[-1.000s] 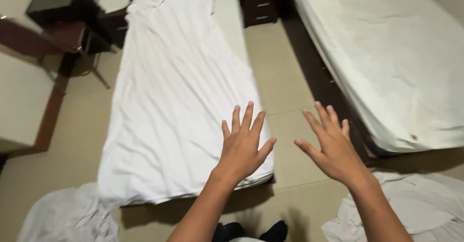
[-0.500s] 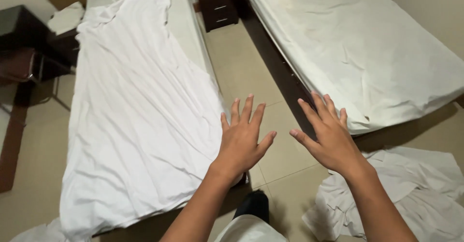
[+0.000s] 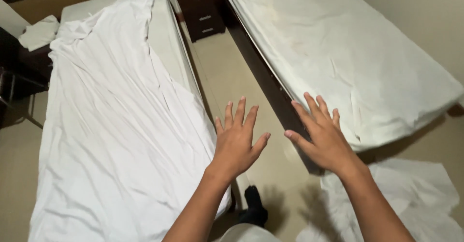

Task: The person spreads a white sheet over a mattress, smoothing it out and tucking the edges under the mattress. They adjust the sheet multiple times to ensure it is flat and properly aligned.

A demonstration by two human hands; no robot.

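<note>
My left hand (image 3: 237,140) is held out flat with fingers spread, holding nothing, above the right edge of the left bed. That bed carries a loose, wrinkled white sheet (image 3: 111,135) draped over its mattress. My right hand (image 3: 323,135) is also spread and empty, hovering over the near corner of the right bed (image 3: 348,63), whose mattress has a fitted white cover. Both hands hang above the tiled aisle between the two beds, touching nothing.
A dark nightstand (image 3: 200,12) stands at the far end of the aisle. A crumpled white sheet (image 3: 406,203) lies on the floor at lower right. A pillow (image 3: 38,31) rests on dark furniture at far left. My dark sock (image 3: 252,205) shows below.
The view has shifted right and closer, so both beds fill more of the frame. Both hands stay spread and empty, now nearer the right bed's corner.
</note>
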